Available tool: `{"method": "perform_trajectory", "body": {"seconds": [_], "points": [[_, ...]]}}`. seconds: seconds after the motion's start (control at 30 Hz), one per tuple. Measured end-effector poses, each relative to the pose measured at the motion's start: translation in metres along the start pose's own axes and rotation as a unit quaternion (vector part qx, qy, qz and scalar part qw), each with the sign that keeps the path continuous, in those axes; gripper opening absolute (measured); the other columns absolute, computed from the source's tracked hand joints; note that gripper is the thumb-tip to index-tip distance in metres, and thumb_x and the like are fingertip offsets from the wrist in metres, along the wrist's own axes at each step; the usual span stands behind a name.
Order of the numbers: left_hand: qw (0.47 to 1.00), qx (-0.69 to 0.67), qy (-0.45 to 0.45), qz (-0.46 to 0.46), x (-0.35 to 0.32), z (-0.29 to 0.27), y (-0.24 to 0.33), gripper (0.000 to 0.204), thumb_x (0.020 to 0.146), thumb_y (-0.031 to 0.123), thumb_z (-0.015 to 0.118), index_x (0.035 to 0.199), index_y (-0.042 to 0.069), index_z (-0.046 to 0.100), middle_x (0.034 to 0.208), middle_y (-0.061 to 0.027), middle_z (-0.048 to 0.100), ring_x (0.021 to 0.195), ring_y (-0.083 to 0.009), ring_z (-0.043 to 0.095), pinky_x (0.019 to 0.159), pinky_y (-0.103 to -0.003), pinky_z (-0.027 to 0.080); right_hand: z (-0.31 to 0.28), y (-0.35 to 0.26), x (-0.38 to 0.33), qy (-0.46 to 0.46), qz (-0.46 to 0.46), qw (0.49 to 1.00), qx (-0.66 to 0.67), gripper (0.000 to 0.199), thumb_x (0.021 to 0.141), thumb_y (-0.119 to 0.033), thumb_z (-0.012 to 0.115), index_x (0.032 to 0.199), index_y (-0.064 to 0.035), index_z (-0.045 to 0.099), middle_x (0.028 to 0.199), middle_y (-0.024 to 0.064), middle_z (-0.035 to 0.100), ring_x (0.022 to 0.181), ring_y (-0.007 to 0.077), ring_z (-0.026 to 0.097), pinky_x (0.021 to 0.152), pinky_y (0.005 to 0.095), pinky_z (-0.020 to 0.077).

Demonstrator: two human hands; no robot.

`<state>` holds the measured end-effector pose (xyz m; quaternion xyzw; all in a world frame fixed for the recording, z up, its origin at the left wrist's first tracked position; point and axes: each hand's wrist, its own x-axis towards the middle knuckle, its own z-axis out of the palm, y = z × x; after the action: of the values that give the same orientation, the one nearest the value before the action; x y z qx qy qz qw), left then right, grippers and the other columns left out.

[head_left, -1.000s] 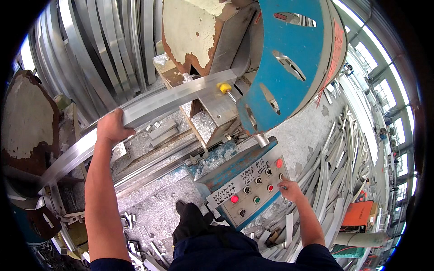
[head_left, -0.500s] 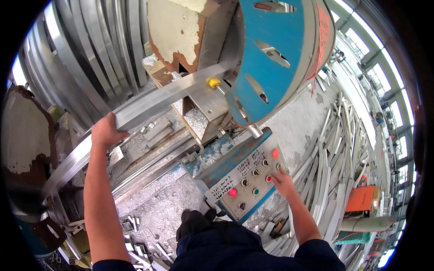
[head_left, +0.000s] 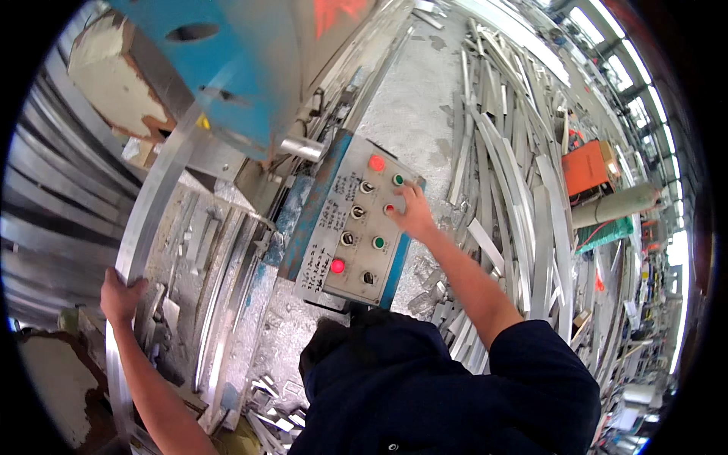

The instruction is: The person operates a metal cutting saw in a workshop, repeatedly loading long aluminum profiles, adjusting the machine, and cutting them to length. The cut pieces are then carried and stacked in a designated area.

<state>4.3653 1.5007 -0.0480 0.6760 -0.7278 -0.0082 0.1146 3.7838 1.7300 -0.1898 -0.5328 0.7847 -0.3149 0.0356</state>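
My left hand (head_left: 120, 298) is closed round a long, bare metal profile (head_left: 149, 216), which runs from beside me up to the blue saw guard (head_left: 250, 72). A yellow-tipped clamp (head_left: 202, 122) sits by the profile near the guard. My right hand (head_left: 413, 214) is over the right edge of the control panel (head_left: 352, 294), its fingers apart. Its thumb is at a red button (head_left: 389, 208) and its fingertips are by the upper green button (head_left: 398, 180). Whether either button is pressed, I cannot tell. Two red lights, several black knobs and another green button (head_left: 378, 243) are also on the panel.
Long metal profiles (head_left: 45, 174) stand at the left, and a heap of loose strips (head_left: 523, 189) lies on the right. Short offcuts (head_left: 277, 418) litter the floor by my body. Farther right are an orange box (head_left: 585, 173) and a grey cylinder (head_left: 616, 205).
The view has turned, so the saw guard now appears farther left and the panel stands more upright. My left hand stays on the profile, and my right hand stays at the panel buttons.
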Motion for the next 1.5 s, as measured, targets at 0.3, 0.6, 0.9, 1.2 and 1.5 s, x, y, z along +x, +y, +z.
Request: {"method": "perform_trajectory", "body": {"seconds": [0.3, 0.6, 0.9, 1.2, 1.5], "points": [[0.999, 0.027, 0.006, -0.018, -0.010, -0.006, -0.032, 0.058, 0.050, 0.026, 0.082, 0.093, 0.003, 0.051, 0.084, -0.0190, 0.062, 0.082, -0.0431, 0.058, 0.068, -0.050, 0.045, 0.004, -0.089, -0.128, -0.088, -0.035, 0.982, 0.166, 0.023, 0.081, -0.015, 0.064, 0.101, -0.0052, 0.060, 0.096, 0.0144, 0.059, 0.093, 0.0323, 0.058, 0.079, 0.0405, 0.0485], [0.999, -0.020, 0.018, 0.032, 0.000, 0.014, -0.045, 0.080, 0.046, 0.027, 0.085, 0.111, -0.004, 0.050, 0.100, -0.0239, 0.063, 0.095, -0.0423, 0.060, 0.077, -0.047, 0.049, -0.040, -0.044, -0.174, -0.092, 0.076, 0.984, 0.129, 0.065, 0.086, -0.020, 0.063, 0.142, -0.0105, 0.033, 0.128, 0.0168, 0.051, 0.105, 0.0270, 0.059, 0.084, 0.0348, 0.0518], [0.995, -0.004, -0.093, 0.032, -0.026, -0.039, -0.067, 0.063, 0.043, 0.025, 0.087, 0.089, 0.001, 0.052, 0.088, -0.0189, 0.064, 0.084, -0.0372, 0.062, 0.072, -0.042, 0.050, -0.064, 0.061, -0.413, -0.330, 0.315, 0.890, -0.020, 0.052, 0.077, -0.036, 0.066, 0.121, -0.0080, 0.058, 0.102, 0.0186, 0.065, 0.094, 0.0339, 0.063, 0.083, 0.0414, 0.0490], [0.988, -0.066, -0.046, 0.135, -0.024, -0.085, 0.020, 0.045, 0.047, 0.014, 0.074, 0.082, -0.003, 0.051, 0.075, -0.0193, 0.062, 0.071, -0.0340, 0.064, 0.063, -0.041, 0.050, -0.086, 0.155, -0.491, -0.388, 0.427, 0.814, -0.061, 0.054, 0.071, -0.042, 0.069, 0.116, -0.0136, 0.063, 0.104, 0.0171, 0.066, 0.092, 0.0330, 0.064, 0.083, 0.0400, 0.0510], [0.964, 0.014, -0.103, 0.243, -0.006, -0.090, 0.305, 0.045, 0.044, 0.010, 0.073, 0.079, -0.004, 0.049, 0.073, -0.0202, 0.058, 0.068, -0.0397, 0.057, 0.063, -0.041, 0.047, -0.094, 0.228, -0.355, -0.310, 0.382, 0.867, 0.084, 0.042, 0.078, -0.032, 0.057, 0.114, -0.0108, 0.063, 0.105, 0.0174, 0.065, 0.098, 0.0322, 0.062, 0.086, 0.0393, 0.0488]]}}
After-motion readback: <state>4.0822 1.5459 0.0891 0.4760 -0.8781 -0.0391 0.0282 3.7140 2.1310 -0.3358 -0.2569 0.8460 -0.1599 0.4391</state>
